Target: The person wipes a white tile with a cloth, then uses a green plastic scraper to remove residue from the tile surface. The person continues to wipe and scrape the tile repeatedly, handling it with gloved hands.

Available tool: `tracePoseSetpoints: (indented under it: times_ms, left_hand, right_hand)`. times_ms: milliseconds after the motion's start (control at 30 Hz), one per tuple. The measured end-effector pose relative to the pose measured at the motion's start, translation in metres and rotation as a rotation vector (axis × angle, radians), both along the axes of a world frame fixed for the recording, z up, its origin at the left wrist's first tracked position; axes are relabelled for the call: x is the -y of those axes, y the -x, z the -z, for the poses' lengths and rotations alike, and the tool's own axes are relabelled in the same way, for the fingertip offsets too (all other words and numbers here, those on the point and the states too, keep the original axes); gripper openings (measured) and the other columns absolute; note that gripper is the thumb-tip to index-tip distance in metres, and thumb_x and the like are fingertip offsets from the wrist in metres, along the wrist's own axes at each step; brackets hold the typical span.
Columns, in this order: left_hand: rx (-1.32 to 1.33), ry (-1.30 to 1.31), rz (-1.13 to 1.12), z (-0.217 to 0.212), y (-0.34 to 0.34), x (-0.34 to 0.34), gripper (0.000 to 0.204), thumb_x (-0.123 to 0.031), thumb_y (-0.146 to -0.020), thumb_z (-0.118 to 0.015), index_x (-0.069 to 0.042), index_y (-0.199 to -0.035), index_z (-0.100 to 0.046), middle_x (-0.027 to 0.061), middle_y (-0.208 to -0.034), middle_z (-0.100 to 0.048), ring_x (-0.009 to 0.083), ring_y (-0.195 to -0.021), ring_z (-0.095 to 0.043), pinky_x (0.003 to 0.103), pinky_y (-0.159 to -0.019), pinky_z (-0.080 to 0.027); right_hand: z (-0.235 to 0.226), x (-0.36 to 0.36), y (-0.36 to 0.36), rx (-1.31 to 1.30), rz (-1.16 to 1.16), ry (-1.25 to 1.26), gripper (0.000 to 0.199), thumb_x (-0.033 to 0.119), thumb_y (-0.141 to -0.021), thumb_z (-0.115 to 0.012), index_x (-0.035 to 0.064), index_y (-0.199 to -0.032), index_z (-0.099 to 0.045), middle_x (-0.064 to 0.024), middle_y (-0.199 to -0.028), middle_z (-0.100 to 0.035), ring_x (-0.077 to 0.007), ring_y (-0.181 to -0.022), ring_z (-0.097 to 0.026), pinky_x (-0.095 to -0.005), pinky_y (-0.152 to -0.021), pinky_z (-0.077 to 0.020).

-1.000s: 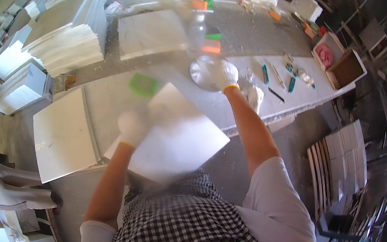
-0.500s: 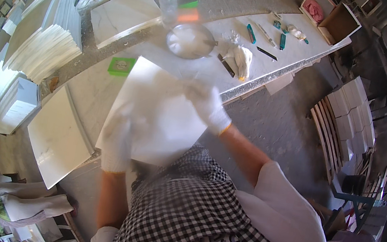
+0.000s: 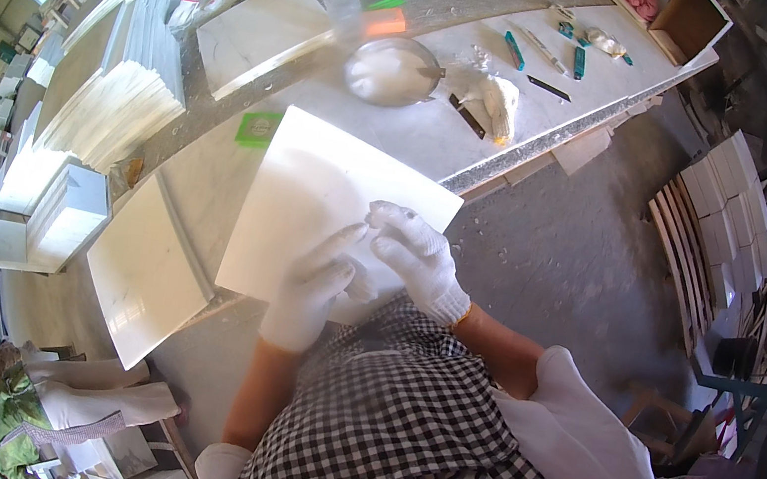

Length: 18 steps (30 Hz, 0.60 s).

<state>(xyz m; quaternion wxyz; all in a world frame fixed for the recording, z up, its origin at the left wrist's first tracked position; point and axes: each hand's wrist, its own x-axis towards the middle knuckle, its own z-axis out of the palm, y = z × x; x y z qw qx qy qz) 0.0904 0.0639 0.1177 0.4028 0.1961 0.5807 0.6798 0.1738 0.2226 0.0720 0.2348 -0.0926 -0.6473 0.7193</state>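
A square, glossy white slab [image 3: 315, 164] lies at the near edge of the workbench, in front of my body. Both hands are in white knitted gloves and close together over its near right part. My right hand [image 3: 425, 264] has its fingers bent into a pinch, its fingertips by those of the left. My left hand [image 3: 308, 288] is curled, fingers pressed together and pointing to the right hand. A small white bit shows between the hands; whether it is cloth or glove I cannot tell. A green box [image 3: 258, 128] sits beside the slab's far left corner.
Another white slab [image 3: 148, 268] lies left, near stacked slabs [image 3: 117, 82]. Farther back are a round pan with white stuff [image 3: 392, 72], a clear bottle [image 3: 341, 0], a crumpled white glove [image 3: 497, 107] and cutters [image 3: 580, 63]. Right of the bench, stacked pieces [image 3: 707, 221] stand on a pallet.
My hands were apart and blurred, the left at the slab's left side and the right past its right edge. Now they have come together over the slab. The whole view has shifted slightly.
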Motion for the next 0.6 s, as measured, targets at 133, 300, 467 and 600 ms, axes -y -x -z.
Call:
tracePoseSetpoints:
  times_ms: [133, 300, 467, 600]
  left_hand:
    - [-0.07, 0.081, 0.027, -0.008, -0.007, -0.008, 0.047, -0.008, -0.095, -0.052, 0.005, -0.139, -0.047, 0.0069, -0.097, -0.065, 0.013, -0.09, -0.06, 0.026, -0.083, -0.047]
    - [-0.125, 0.089, 0.093, -0.017, -0.005, -0.01, 0.043, -0.005, -0.095, -0.051, 0.005, -0.137, -0.05, 0.0049, -0.107, -0.063, 0.0102, -0.095, -0.058, 0.024, -0.084, -0.047]
    - [-0.264, 0.208, 0.124, -0.026, -0.004, -0.015, 0.033, -0.004, -0.094, -0.052, 0.005, -0.126, -0.059, 0.0053, -0.098, -0.066, 0.0099, -0.089, -0.06, 0.023, -0.08, -0.048]
    - [-0.366, 0.26, 0.131, -0.027, -0.003, -0.02, 0.027, -0.004, -0.094, -0.055, 0.006, -0.117, -0.064, 0.006, -0.091, -0.068, 0.0101, -0.085, -0.061, 0.024, -0.077, -0.049]
  right_hand:
    - [0.001, -0.005, 0.004, -0.132, -0.002, -0.325, 0.036, 0.007, -0.084, -0.072, 0.0046, -0.12, -0.065, -0.0116, -0.12, -0.061, -0.0208, -0.108, -0.061, -0.0317, -0.092, -0.0507]
    - [-0.003, -0.009, 0.007, -0.195, -0.009, -0.453, 0.033, 0.007, -0.082, -0.075, 0.0058, -0.114, -0.068, -0.0086, -0.114, -0.063, -0.0205, -0.105, -0.062, -0.0307, -0.09, -0.0519]
    - [-0.014, -0.014, -0.002, -0.048, -0.041, -0.266, 0.031, 0.008, -0.081, -0.077, 0.0053, -0.111, -0.069, -0.0073, -0.112, -0.063, -0.0199, -0.103, -0.062, -0.0313, -0.088, -0.0528]
    - [-0.016, -0.019, -0.005, -0.051, -0.035, -0.245, 0.028, 0.009, -0.082, -0.076, 0.0054, -0.109, -0.07, -0.0072, -0.11, -0.063, -0.019, -0.102, -0.062, -0.0308, -0.088, -0.0523]
